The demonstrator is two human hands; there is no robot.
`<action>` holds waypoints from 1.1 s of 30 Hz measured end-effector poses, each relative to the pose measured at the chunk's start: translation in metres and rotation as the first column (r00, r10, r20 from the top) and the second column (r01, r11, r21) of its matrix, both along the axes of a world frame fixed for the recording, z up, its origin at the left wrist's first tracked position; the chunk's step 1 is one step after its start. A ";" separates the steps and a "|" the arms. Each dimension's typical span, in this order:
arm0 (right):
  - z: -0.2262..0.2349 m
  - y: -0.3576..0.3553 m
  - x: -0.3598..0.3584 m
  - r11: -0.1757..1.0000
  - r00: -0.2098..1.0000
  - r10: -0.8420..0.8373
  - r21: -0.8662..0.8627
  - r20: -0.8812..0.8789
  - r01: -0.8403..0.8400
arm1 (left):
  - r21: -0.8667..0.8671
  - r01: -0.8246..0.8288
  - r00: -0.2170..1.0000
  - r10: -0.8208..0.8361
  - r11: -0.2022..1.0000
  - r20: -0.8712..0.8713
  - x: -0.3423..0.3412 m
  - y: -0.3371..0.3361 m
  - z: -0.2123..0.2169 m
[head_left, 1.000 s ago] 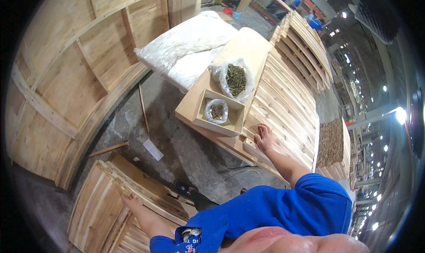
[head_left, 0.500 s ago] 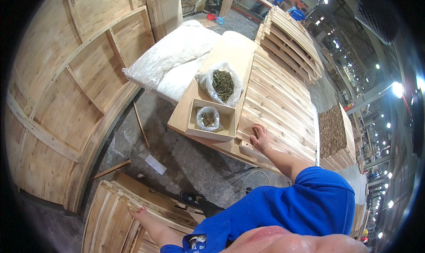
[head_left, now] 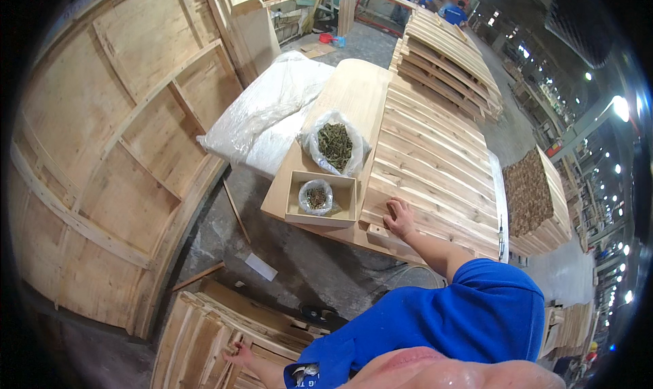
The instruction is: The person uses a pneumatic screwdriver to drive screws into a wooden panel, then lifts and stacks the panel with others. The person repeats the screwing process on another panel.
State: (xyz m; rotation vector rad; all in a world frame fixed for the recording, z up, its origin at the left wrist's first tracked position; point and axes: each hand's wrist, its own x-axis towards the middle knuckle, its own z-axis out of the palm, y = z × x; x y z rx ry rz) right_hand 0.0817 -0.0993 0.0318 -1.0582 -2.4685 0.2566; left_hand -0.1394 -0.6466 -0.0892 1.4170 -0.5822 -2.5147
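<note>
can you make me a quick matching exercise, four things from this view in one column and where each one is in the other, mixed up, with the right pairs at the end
1. right hand
2. left hand
3. smaller plastic bag
4. white sheet

A. on the floor
B. inside the open box
C. at the wooden pieces, lower left
D. on the flat row of planks

Pairs: 1-D, 2-C, 3-B, 4-A

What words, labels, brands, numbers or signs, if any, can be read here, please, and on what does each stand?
Blue shirt: white lettering near the pocket, partly cut off; I won't copy it.
Large plastic bag: blue print, too blurred to read.
Co-workers' shirts: pale marks, too small to read.
Planks under the right hand: no writing visible.
</note>
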 end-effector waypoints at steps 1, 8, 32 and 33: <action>0.000 0.001 0.004 1.000 1.000 -0.007 -0.005 0.000 0.007 | -0.004 0.067 0.995 -0.067 0.998 -0.074 0.007 -0.006 0.009; 0.007 0.006 0.014 0.998 0.998 -0.020 -0.067 -0.060 0.016 | -0.590 -0.329 0.933 0.156 0.738 -0.325 0.010 -0.037 0.077; 0.010 0.089 0.139 0.442 0.694 -0.153 -0.677 -0.704 -0.589 | -0.753 0.443 0.325 -0.870 0.486 -0.370 0.156 0.354 0.280; 0.013 0.095 0.156 0.396 0.689 -0.174 -0.690 -0.704 -0.605 | -0.739 0.505 0.213 -0.894 0.446 -0.394 0.166 0.376 0.274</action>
